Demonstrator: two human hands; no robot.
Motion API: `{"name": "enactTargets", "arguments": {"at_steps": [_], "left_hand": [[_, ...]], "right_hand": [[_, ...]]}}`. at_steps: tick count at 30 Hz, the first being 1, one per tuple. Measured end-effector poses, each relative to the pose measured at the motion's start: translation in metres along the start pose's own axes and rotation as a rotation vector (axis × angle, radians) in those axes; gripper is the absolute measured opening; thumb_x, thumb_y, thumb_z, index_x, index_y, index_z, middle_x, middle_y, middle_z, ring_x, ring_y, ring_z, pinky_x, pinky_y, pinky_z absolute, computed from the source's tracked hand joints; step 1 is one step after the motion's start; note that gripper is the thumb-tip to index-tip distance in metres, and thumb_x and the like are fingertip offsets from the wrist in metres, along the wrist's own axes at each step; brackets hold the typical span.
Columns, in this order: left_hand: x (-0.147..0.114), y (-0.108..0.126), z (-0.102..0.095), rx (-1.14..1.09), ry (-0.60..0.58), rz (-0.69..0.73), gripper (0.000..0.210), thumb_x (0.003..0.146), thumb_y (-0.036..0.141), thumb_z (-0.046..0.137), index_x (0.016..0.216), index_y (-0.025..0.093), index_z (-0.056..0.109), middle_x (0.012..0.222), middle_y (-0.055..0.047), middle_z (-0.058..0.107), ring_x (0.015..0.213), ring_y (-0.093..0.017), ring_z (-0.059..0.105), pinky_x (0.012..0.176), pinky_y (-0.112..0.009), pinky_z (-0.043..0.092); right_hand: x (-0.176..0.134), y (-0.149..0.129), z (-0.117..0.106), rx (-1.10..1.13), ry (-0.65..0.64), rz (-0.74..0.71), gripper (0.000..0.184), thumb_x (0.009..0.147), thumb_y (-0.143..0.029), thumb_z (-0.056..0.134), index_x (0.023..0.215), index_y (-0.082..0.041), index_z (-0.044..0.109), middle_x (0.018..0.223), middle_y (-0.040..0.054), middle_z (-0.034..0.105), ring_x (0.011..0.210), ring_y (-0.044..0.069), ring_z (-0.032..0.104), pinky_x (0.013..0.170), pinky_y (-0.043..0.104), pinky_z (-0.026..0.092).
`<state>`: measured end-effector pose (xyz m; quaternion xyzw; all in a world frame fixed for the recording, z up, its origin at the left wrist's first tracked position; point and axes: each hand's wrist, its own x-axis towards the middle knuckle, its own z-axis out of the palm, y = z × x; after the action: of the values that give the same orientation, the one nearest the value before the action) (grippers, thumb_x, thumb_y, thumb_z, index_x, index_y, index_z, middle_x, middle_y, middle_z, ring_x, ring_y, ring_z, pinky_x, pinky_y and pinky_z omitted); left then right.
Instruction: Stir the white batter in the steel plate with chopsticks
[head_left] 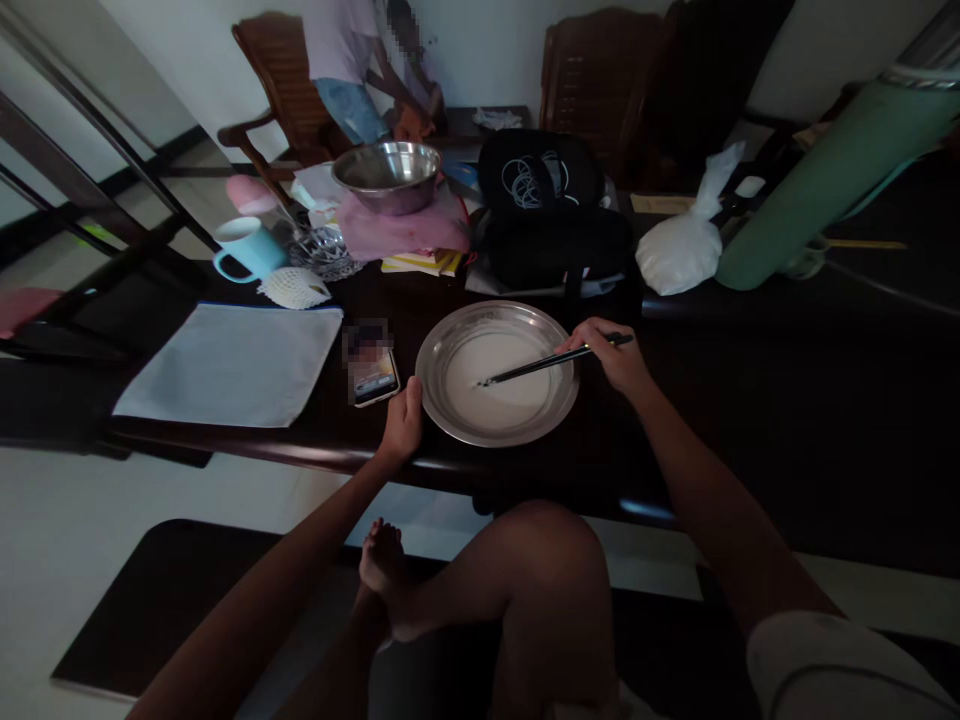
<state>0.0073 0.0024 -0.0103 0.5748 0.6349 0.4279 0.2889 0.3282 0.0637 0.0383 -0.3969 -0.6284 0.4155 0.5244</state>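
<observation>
Silvery metal shapes the round dish (499, 437) of smooth white liquid (480, 355) near the edge of a dark, glossy table (262, 447). The left hand (403, 420) meets its rim, its finger hold impossible to tell; the right hand (615, 360) pinches slim black chopsticks (536, 368). A phone (375, 385) nearby carries screen text too small to read. Beyond stand a knotted plastic bag (677, 262), a light-blue mug (251, 245) and a steel bowl (390, 190).

Chopsticks (536, 367) in right hand (616, 362), left hand (403, 425) at metal dish (434, 385) (pale contents (484, 350) inside)
</observation>
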Motion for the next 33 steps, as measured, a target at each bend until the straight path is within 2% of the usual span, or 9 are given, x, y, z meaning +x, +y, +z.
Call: {"name": "enactTargets", "arguments": {"at_steps": [3,7,13,18,21,24,26,30,33], "left_hand": [[-0.0004,0.0002,0.0004,0.007,0.006,0.005,0.062,0.091,0.067,0.029,0.055,0.020,0.050,0.053,-0.004,0.052,0.068,-0.022,0.060,0.074,-0.033,0.052],[-0.0008,0.0002,0.0006,0.012,0.006,0.006,0.064,0.091,0.068,0.028,0.057,0.019,0.051,0.056,-0.004,0.055,0.064,-0.020,0.059,0.070,-0.033,0.052],[-0.0005,0.0003,0.0001,-0.001,0.018,0.004,0.062,0.091,0.068,0.031,0.057,0.019,0.052,0.057,-0.004,0.055,0.064,-0.019,0.057,0.068,-0.031,0.049],[-0.0007,0.0010,0.0003,-0.050,0.001,-0.023,0.059,0.090,0.067,0.033,0.055,0.021,0.048,0.054,-0.002,0.048,0.063,-0.019,0.053,0.067,-0.031,0.047],[-0.0008,0.0014,0.0003,-0.077,0.005,-0.033,0.056,0.090,0.063,0.036,0.056,0.021,0.049,0.054,-0.002,0.047,0.065,-0.020,0.054,0.070,-0.031,0.047],[-0.0006,0.0019,0.0002,-0.068,0.013,-0.038,0.056,0.090,0.064,0.037,0.056,0.021,0.049,0.054,-0.002,0.048,0.065,-0.019,0.053,0.068,-0.031,0.046],[-0.0006,0.0021,0.0001,-0.054,0.012,-0.034,0.058,0.090,0.066,0.036,0.055,0.021,0.049,0.054,-0.001,0.048,0.063,-0.018,0.052,0.066,-0.030,0.046],[-0.0008,0.0019,0.0003,-0.037,0.002,-0.008,0.061,0.090,0.067,0.034,0.054,0.020,0.049,0.053,-0.002,0.049,0.062,-0.018,0.054,0.068,-0.031,0.048],[-0.0008,0.0015,0.0004,-0.035,0.009,0.002,0.061,0.090,0.066,0.033,0.054,0.020,0.049,0.053,-0.002,0.050,0.065,-0.020,0.057,0.071,-0.033,0.050]], "right_hand": [[0.0003,-0.0030,-0.0004,-0.034,0.040,-0.006,0.041,0.083,-0.059,0.062,0.064,-0.023,0.066,0.068,0.0020,0.075,0.073,0.020,0.072,0.077,0.036,0.055],[0.0015,-0.0016,-0.0020,0.000,0.133,-0.028,0.049,0.086,-0.061,0.057,0.056,-0.023,0.061,0.058,0.0014,0.069,0.062,0.019,0.069,0.068,0.034,0.054],[-0.0009,-0.0033,0.0031,0.002,-0.004,0.006,0.039,0.084,-0.057,0.062,0.066,-0.023,0.067,0.069,0.0017,0.075,0.073,0.020,0.072,0.078,0.035,0.055],[0.0006,-0.0047,-0.0005,-0.003,0.111,-0.013,0.048,0.085,-0.062,0.058,0.058,-0.023,0.063,0.061,0.0018,0.071,0.066,0.020,0.070,0.072,0.035,0.055],[0.0003,-0.0026,-0.0002,0.016,0.067,0.008,0.049,0.084,-0.064,0.058,0.057,-0.023,0.063,0.060,0.0020,0.071,0.064,0.020,0.069,0.071,0.036,0.055],[-0.0004,-0.0030,0.0010,-0.003,0.003,0.023,0.043,0.082,-0.063,0.062,0.064,-0.023,0.066,0.066,0.0020,0.073,0.071,0.021,0.071,0.077,0.037,0.055],[-0.0001,-0.0042,0.0002,-0.027,0.033,0.016,0.043,0.082,-0.062,0.062,0.064,-0.023,0.066,0.066,0.0021,0.073,0.073,0.021,0.072,0.078,0.036,0.055],[0.0012,-0.0039,-0.0020,-0.006,0.135,-0.020,0.049,0.086,-0.062,0.057,0.056,-0.023,0.062,0.058,0.0019,0.069,0.062,0.019,0.068,0.068,0.034,0.054],[0.0006,-0.0026,-0.0003,0.014,0.067,-0.025,0.048,0.086,-0.060,0.058,0.057,-0.022,0.063,0.058,0.0016,0.069,0.063,0.019,0.069,0.069,0.034,0.054]]}}
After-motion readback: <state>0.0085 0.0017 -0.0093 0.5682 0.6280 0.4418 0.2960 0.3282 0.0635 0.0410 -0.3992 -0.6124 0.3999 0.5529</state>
